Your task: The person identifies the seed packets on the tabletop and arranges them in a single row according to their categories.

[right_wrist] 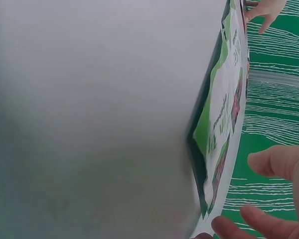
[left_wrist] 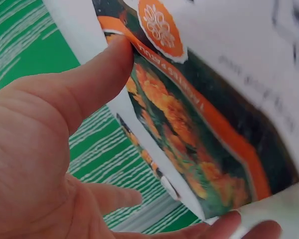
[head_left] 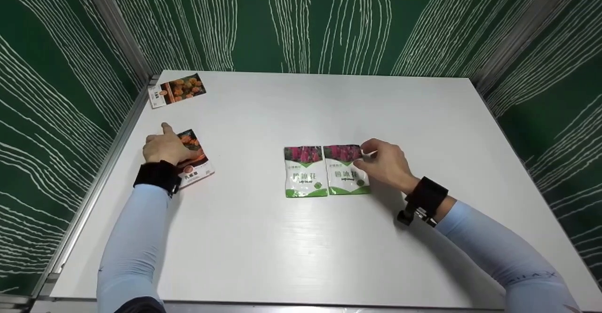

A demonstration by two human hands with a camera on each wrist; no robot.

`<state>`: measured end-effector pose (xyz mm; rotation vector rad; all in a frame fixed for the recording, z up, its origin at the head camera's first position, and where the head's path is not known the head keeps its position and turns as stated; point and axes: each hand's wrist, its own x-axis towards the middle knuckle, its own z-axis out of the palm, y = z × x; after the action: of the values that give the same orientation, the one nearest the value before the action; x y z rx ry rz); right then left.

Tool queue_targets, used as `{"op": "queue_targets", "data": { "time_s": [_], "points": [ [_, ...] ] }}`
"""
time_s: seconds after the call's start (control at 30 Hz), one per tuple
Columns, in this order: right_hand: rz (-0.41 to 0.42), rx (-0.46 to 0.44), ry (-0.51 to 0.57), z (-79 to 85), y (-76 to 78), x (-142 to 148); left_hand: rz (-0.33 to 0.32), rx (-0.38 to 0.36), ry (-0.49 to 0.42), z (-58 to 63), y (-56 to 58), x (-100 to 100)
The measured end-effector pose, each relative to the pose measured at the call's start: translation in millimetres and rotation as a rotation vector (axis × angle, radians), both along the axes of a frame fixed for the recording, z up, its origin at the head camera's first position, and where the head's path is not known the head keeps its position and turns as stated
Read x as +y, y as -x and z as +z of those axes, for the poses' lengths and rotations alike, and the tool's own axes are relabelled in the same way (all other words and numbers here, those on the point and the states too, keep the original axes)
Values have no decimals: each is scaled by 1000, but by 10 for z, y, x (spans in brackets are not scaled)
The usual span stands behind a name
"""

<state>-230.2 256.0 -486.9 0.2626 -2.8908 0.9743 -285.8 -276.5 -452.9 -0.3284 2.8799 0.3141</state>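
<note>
My left hand (head_left: 164, 148) holds a marigold seed packet (head_left: 194, 167) with orange flowers at the left of the table. In the left wrist view its thumb lies on the packet's side edge, with fingertips at the flowered end. Two white-and-green lupin seed packets lie side by side near the table's middle, the left one (head_left: 305, 172) and the right one (head_left: 347, 172), pink flowers at the far end. Beside the right packet, my right hand (head_left: 385, 162) has thumb and fingers spread apart, their tips overlapping its right edge in the head view.
Another marigold packet (head_left: 178, 90) lies slanted at the table's far left corner. The white table (head_left: 301, 247) is bordered by green walls (head_left: 329, 26) with wavy white lines. A metal rail (head_left: 101, 176) runs along the left edge.
</note>
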Motion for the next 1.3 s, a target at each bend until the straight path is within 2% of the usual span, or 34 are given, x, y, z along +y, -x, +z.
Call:
{"op": "queue_targets", "data": {
  "time_s": [0.27, 0.43, 0.63, 0.77, 1.0, 1.3],
  "points": [
    [-16, -2, 51, 29, 29, -30, 41, 102, -163, -16, 80, -64],
    [-11, -14, 62, 27, 28, -49, 55, 150, -202, -19, 101, -78],
    [-7, -17, 71, 24, 29, -42, 26, 238, -222, -26, 81, -85],
    [-5, -16, 73, 31, 33, -47, 23, 286, -275, -54, 75, -77],
    [3, -17, 97, 47, 43, -74, 28, 342, -366, -94, 86, 9],
    [-22, -31, 145, 69, 42, -53, 49, 458, -419, -126, 101, 173]
  ]
}}
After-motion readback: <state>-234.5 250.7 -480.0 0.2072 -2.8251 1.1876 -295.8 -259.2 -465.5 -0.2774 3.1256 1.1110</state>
